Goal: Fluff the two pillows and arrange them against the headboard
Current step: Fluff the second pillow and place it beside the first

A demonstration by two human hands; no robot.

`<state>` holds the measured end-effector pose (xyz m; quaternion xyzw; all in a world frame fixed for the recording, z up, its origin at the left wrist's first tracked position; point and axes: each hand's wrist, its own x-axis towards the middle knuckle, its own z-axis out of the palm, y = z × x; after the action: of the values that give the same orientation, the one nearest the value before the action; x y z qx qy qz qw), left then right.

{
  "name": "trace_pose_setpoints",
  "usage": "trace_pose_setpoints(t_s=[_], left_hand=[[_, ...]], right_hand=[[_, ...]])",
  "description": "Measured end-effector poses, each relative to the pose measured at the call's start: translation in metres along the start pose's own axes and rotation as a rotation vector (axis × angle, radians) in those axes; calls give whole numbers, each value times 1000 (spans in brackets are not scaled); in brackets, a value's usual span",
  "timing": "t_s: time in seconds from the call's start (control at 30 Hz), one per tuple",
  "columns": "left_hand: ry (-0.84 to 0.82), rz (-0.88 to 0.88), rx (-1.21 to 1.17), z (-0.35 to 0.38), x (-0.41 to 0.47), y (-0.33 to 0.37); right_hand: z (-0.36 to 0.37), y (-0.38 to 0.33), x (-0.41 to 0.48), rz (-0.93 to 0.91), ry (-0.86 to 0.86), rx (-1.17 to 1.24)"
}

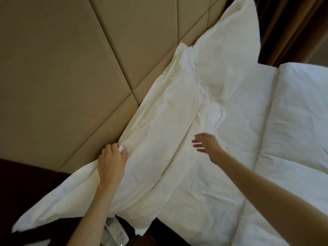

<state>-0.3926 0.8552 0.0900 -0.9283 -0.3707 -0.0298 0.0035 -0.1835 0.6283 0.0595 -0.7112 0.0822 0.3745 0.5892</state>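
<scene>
Two white pillows lean along the tan padded headboard (pixel 74 71). The near pillow (pixel 156 132) lies wrinkled in the middle of the view, its near end hanging past the bed's edge. My left hand (pixel 111 162) pinches a fold of this pillow's top edge beside the headboard. The far pillow (pixel 230 50) stands more upright at the upper right, overlapping the near one's far end. My right hand (pixel 207 144) hovers with spread fingers just above the near pillow's lower side, holding nothing.
A white duvet (pixel 292 130) covers the bed on the right. A dark nightstand with a light control panel (pixel 115 231) sits below the near pillow. Brown curtains (pixel 292 29) hang at the top right.
</scene>
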Motion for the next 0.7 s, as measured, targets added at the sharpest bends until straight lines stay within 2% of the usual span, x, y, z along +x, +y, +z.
trace_pose_setpoints(t_s=[0.1, 0.17, 0.3, 0.4, 0.47, 0.5, 0.63, 0.7], left_hand=[[-78, -81, -237, -2, 8, 6], [-148, -72, -354, -7, 9, 9], [-308, 33, -631, -30, -1, 17], [-364, 91, -788, -49, -18, 22], [-415, 95, -843, -55, -28, 22], [-433, 95, -850, -56, -32, 21], [-401, 110, -771, -53, -36, 19], [-339, 163, -700, -51, -34, 21]], right_hand=[[27, -30, 6, -122, -21, -111], [45, -51, 7, -270, -31, -276], [73, -91, 8, -705, 9, -753], [72, -112, 13, -926, -5, -1181], [62, -120, 22, -981, -31, -1470], [57, -123, 24, -986, -32, -1541], [43, -125, 22, -923, 100, -1580], [38, -122, 18, -915, 178, -1505]])
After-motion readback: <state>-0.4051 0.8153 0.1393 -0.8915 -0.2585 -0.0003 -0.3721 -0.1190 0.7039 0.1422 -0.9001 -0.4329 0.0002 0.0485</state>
